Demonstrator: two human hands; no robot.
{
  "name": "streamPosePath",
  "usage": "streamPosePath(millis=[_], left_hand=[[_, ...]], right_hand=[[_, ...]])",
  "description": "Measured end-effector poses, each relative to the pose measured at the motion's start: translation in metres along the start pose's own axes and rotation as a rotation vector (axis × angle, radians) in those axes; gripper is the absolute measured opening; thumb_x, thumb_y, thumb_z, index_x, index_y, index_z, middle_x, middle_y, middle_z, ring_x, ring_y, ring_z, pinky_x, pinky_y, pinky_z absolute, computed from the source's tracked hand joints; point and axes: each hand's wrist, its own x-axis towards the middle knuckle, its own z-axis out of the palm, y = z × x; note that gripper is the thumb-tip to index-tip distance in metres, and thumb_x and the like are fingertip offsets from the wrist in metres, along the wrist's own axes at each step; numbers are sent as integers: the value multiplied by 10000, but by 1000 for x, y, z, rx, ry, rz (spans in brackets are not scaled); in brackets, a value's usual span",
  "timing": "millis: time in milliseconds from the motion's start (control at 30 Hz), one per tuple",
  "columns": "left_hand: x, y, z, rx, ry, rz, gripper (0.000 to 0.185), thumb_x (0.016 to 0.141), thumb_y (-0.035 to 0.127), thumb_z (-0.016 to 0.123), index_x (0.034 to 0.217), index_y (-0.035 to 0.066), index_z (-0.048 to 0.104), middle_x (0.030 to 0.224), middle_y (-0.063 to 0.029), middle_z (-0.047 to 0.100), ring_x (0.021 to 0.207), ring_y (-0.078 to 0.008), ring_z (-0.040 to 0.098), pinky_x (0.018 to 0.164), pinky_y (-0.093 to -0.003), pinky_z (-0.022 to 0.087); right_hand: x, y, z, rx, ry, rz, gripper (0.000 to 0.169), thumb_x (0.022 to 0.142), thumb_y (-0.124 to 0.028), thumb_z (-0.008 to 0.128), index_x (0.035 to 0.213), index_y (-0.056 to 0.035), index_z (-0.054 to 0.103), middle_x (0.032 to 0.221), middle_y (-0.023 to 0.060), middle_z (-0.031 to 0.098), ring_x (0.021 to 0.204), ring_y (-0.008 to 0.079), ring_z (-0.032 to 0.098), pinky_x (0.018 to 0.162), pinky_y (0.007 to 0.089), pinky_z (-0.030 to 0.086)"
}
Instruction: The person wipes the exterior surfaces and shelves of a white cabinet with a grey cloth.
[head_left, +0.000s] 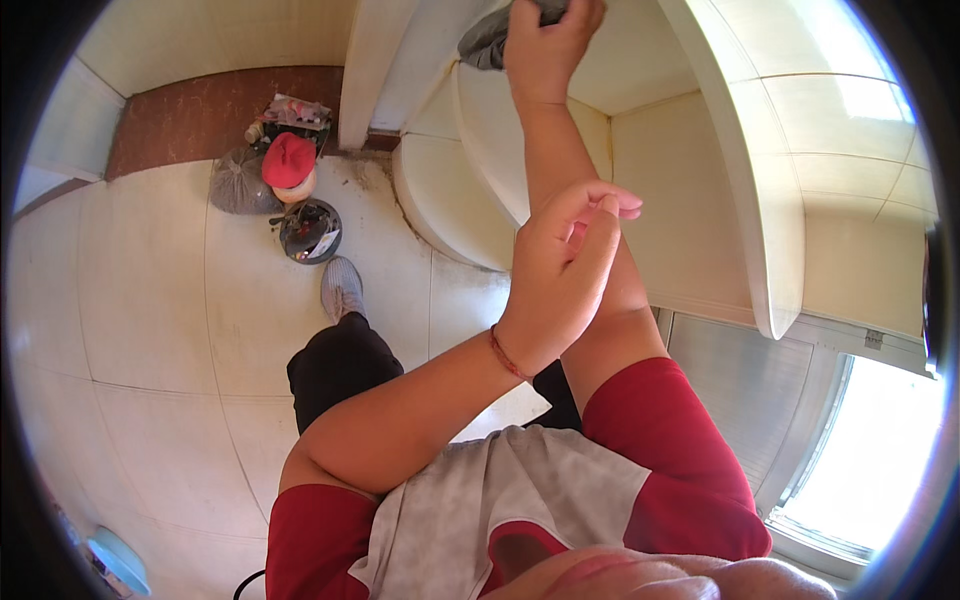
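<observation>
My right hand (553, 49) is at the top edge of the view, its arm stretched away from me. It grips a dark grey cloth (484, 41) beside the cream corner shelves; part of the cloth is cut off by the picture's edge. My left hand (570, 262) has a red string bracelet (508, 352) at the wrist. It appears in front of my right forearm; whether they touch is unclear. Its fingers are loosely curled, the thumb tip against them, with nothing seen inside.
Curved cream shelves (457, 199) rise ahead. On the tiled floor stand a round black container (310, 231) with small items, a tied grey bag (244, 181) and a tub with a red cover (289, 160), close to my shoe (342, 285). A bright window (862, 457) is at right; a blue basin (120, 559) lies lower left.
</observation>
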Motion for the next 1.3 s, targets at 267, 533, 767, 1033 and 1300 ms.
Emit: streamPosePath(millis=[267,533,767,1033,1300], left_hand=[[1,-2,0,12,-52,25,207,986,125,435,1037,9,598,995,-57,638,973,-129,578,841,-283,445],[2,0,2,-3,-45,-34,216,986,142,440,1027,8,603,991,-55,640,969,-127,581,837,-285,447],[2,0,2,-10,-48,-55,214,985,145,443,1021,10,606,997,-52,639,958,-120,581,836,-278,447],[0,-2,1,12,-57,-49,198,982,111,440,1038,11,601,1005,-57,639,948,-119,577,834,-271,447],[-2,-3,4,54,-61,-50,212,980,128,435,1038,8,599,1002,-65,643,902,-113,565,821,-260,438]], right_hand=[[-51,27,-12,-31,-555,619,323,756,-169,579,1010,30,590,1037,202,591,945,344,575,828,388,463],[-16,8,-62,608,-18,929,377,794,-118,568,1139,15,492,1025,116,570,899,215,557,800,345,468],[-87,17,-96,-48,-152,825,581,764,-110,645,1271,-36,369,1182,153,491,1043,288,518,912,403,429],[-83,11,-106,-584,-693,-67,618,786,-324,700,1355,-233,475,1346,145,455,1232,383,413,1050,516,269],[-89,49,-54,-671,-656,-3,406,850,-368,615,1243,-269,592,1205,100,553,1027,333,537,874,484,407]])
